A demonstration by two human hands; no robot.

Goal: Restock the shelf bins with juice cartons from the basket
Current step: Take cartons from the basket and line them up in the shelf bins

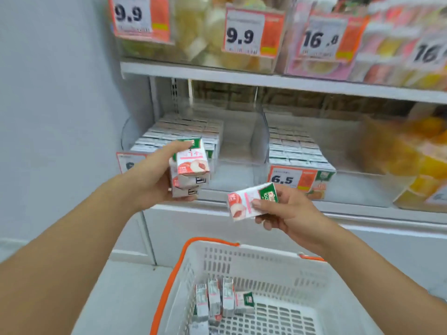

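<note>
Forearms fill the lower corners, bare, both raised over the basket. Basket: white slotted plastic, orange handles, at bottom centre. Loose cartons are seen inside it, some upright against the far wall, some lying flat.

Above the basket, to its left, the left hand is clenched around a stack of small juice cartons, thumb on top, fingers underneath. Top carton upright, peach picture facing out; count in the stack cannot be told for sure.

Above the basket, to its right, the right hand is pinching one carton, thumb pressed on its face, carton tilted on its side, green cap end toward the palm.

Behind and above the basket, clear shelf bins are set side by side. Left bin: carton rows on its left side, a bare gap at its right. Next bin: carton rows on the left, price tag reading 6.5 at the front. Further up, blurred tags marked 9.9 and 16.8.
</note>
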